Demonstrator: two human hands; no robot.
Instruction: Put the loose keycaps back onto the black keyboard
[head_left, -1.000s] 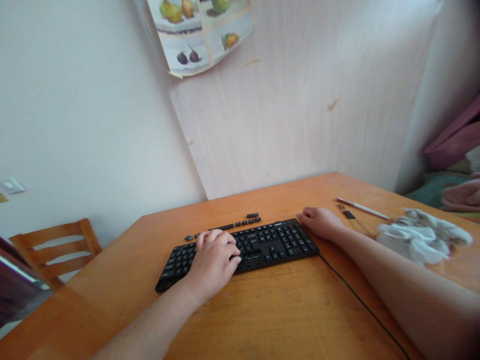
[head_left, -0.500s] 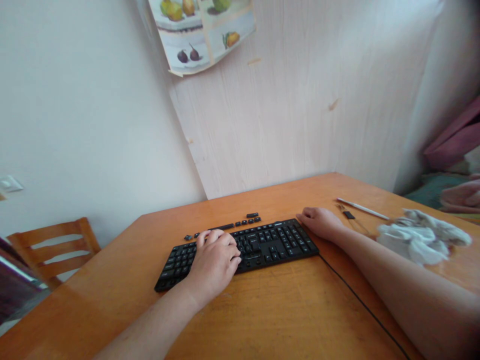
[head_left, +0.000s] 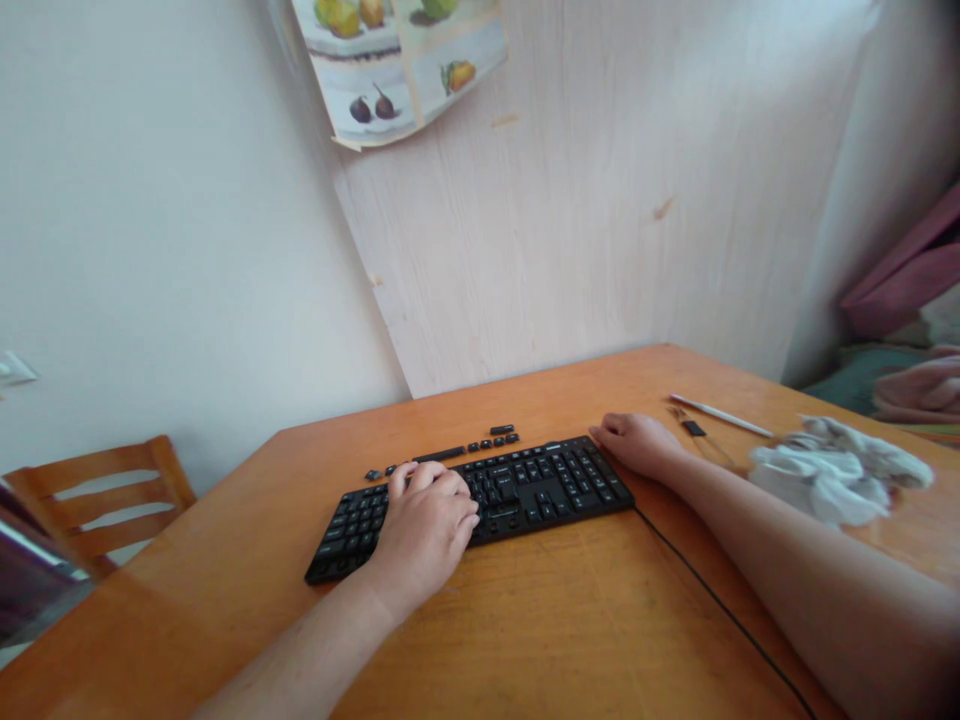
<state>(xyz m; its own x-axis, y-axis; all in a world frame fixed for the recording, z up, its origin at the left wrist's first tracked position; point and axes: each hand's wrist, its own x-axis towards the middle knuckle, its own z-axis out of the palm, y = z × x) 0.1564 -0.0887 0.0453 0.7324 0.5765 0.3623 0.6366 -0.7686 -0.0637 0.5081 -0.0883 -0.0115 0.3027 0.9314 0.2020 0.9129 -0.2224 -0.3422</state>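
A black keyboard lies at a slant on the wooden table, with some keys gone from its near row. Over its left-middle keys rests my left hand, palm down, fingers bent and a little apart; the fingertips are partly hidden. At the keyboard's far right corner my right hand lies on the table, its fingers curled in, with nothing visible in them. Behind the keyboard are loose black keycaps, a long black bar-shaped keycap and a separate keycap.
To the right lie a white pen-like stick, a small tool with a black part and a crumpled whitish cloth. The keyboard cable runs to the near edge. A wooden chair stands at left; a wall panel rises behind.
The whole view has shifted slightly. Both hands stay in nearly the same places, the left on the keys and the right beside the keyboard.
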